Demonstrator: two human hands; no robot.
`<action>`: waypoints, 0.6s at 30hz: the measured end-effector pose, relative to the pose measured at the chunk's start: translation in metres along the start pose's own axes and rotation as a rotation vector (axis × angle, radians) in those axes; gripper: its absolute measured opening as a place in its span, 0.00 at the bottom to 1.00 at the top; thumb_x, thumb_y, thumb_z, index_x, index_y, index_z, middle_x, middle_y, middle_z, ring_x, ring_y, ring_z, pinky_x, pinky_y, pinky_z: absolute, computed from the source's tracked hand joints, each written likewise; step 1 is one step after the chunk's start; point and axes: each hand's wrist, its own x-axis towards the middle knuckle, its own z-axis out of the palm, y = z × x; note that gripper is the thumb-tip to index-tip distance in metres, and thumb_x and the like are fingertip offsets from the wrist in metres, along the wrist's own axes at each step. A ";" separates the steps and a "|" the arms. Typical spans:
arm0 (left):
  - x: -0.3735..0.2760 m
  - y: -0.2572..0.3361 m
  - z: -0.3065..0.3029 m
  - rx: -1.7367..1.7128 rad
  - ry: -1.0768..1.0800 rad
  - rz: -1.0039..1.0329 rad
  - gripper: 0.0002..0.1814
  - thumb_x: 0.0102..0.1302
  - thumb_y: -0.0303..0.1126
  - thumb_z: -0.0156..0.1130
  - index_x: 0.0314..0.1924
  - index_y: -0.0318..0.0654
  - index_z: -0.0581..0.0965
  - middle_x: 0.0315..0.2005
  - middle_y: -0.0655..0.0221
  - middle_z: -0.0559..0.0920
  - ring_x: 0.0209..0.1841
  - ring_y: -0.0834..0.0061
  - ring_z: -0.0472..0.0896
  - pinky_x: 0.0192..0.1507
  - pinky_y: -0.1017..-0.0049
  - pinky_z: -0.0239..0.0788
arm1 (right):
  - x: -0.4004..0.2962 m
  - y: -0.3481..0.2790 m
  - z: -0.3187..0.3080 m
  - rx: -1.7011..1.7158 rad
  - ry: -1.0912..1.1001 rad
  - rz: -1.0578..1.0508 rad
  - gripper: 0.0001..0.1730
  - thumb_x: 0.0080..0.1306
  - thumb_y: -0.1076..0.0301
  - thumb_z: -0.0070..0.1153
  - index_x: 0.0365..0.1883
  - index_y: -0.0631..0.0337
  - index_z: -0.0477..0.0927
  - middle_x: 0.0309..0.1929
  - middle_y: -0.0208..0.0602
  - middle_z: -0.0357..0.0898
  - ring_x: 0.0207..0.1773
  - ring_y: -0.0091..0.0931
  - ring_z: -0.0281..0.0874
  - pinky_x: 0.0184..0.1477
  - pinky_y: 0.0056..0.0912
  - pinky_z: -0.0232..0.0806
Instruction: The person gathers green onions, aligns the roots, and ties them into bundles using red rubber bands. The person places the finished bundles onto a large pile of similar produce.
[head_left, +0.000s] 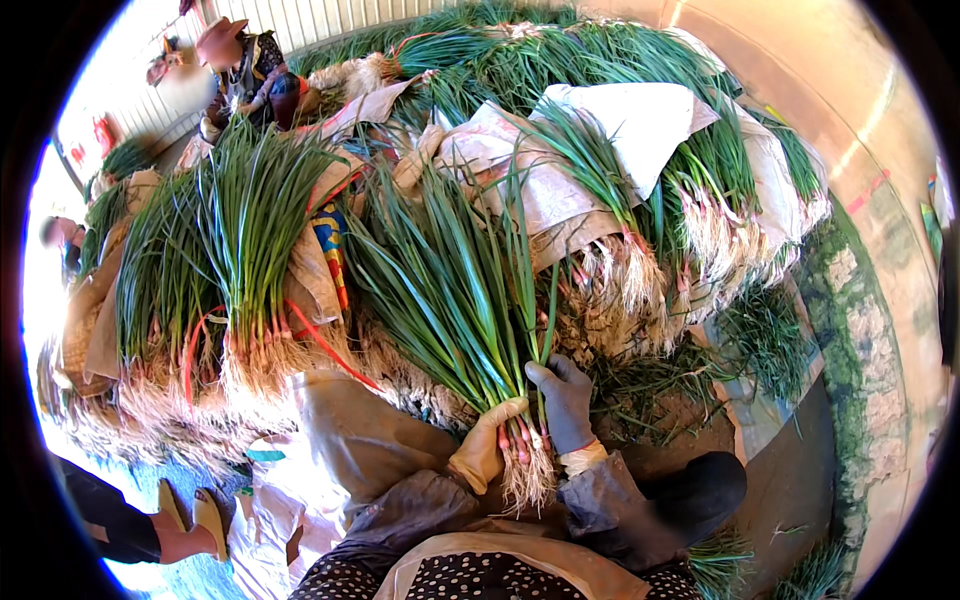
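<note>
My left hand (487, 448), in a tan rubber glove, is wrapped around the lower stalks of a bunch of scallions (457, 307). Long green leaves fan up and away from me, while reddish bulbs and pale stringy roots (527, 480) hang below the grip. In a grey knit glove, my right hand (566, 405) pinches a thin scallion stalk (541, 346) between thumb and fingers, close against the bunch's right side. Just beyond lies a long heap of scallions, and a bunch tied with red strip (255, 255) rests on it to the left.
Brown sacking (517, 172) and a white sheet (622, 120) cover part of the heap. Loose leaves (765, 337) litter the ground at right, near a mossy kerb (862, 360). A co-worker (247, 75) sits at the far left; another person's sandalled feet (196, 525) stand at lower left.
</note>
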 end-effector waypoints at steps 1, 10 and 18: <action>0.003 -0.001 -0.003 0.002 -0.028 -0.001 0.16 0.67 0.43 0.63 0.36 0.35 0.80 0.23 0.60 0.83 0.18 0.67 0.82 0.17 0.73 0.75 | 0.000 0.000 0.000 -0.027 0.008 0.001 0.10 0.67 0.66 0.61 0.37 0.65 0.84 0.30 0.24 0.78 0.32 0.16 0.70 0.35 0.22 0.65; -0.004 0.004 -0.003 0.057 -0.008 -0.015 0.15 0.66 0.42 0.64 0.44 0.38 0.79 0.25 0.67 0.83 0.20 0.73 0.81 0.23 0.72 0.79 | -0.006 -0.017 -0.010 -0.581 -0.026 -0.275 0.11 0.65 0.68 0.60 0.27 0.67 0.82 0.20 0.25 0.76 0.21 0.17 0.71 0.24 0.24 0.64; -0.012 0.003 0.012 -0.122 -0.103 0.099 0.18 0.68 0.40 0.58 0.49 0.32 0.74 0.29 0.68 0.76 0.30 0.72 0.78 0.25 0.69 0.81 | 0.000 -0.005 -0.023 -0.343 0.024 0.096 0.14 0.64 0.64 0.58 0.34 0.69 0.85 0.27 0.36 0.82 0.30 0.23 0.76 0.35 0.30 0.68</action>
